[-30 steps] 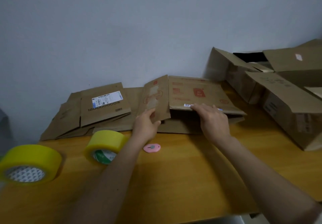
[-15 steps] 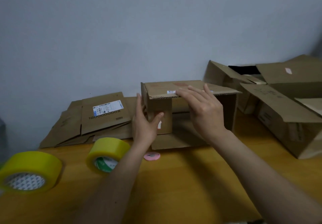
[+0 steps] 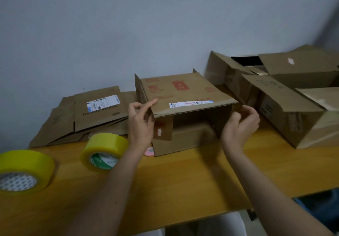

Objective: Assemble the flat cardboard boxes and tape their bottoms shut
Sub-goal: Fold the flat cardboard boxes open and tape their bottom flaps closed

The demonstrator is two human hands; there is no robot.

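Between both hands, at twelve o'clock on the desk, the box lies open-ended toward the person; left hand pinches its near-left corner, right hand curls at the right wall, grip unclear.

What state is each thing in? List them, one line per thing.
Box being assembled: opened into shape, lying on its side, flaps open.
Left hand: pinches the box's left corner.
Right hand: curled at the box's right wall.
Flat boxes: folded, stacked.
Near tape roll: tilted.
Far-left tape roll: lying flat.
Boxes at right: opened, flaps loose.
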